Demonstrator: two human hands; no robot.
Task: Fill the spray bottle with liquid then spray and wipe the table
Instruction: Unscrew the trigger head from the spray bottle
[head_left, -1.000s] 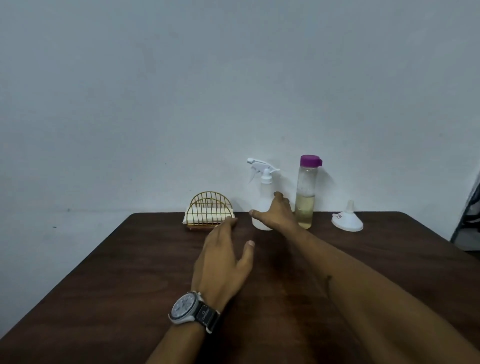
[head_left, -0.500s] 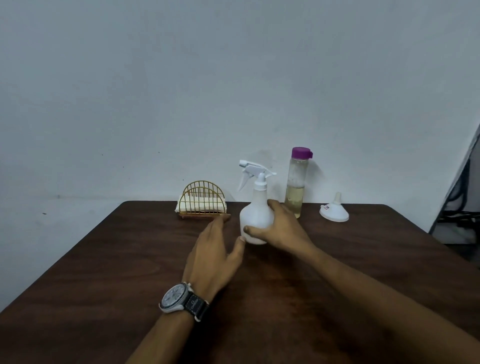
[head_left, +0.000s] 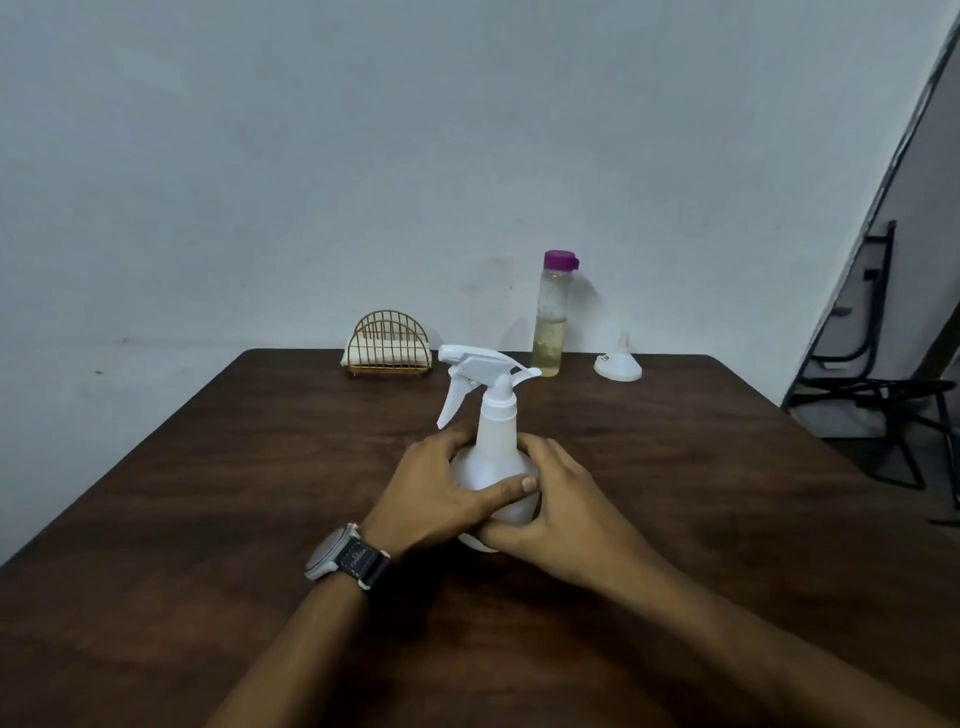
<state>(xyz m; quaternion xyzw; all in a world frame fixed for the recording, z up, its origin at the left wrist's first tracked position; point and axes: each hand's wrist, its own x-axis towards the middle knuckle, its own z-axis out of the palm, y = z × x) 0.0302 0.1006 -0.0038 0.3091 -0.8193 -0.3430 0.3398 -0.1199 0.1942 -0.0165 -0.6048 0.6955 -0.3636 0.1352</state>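
One dark wooden desk (head_left: 208, 493) carries the items; all positions are given from the spray bottle (head_left: 496, 452). One black metal chair frame (head_left: 872, 384) stands off the desk, far to the right of the spray bottle. Two hands grip the spray bottle. The left hand (head_left: 431, 493) curls round its left flank, with the thumb laid across the front. The right hand (head_left: 566, 514) wraps its right flank and lower body. The single white spray bottle stands upright with its trigger head pointing left, and its base is hidden by the hands. One clear bottle with a purple cap (head_left: 551, 322) stands behind and slightly right, well apart, its lower part filled with pale yellow liquid. One gold wire holder (head_left: 388, 345) with white folded material stands behind and left. One white funnel (head_left: 618, 364), spout up, sits behind and farther right. One wristwatch (head_left: 343, 556) circles the left wrist, nearer than the spray bottle and to its left.
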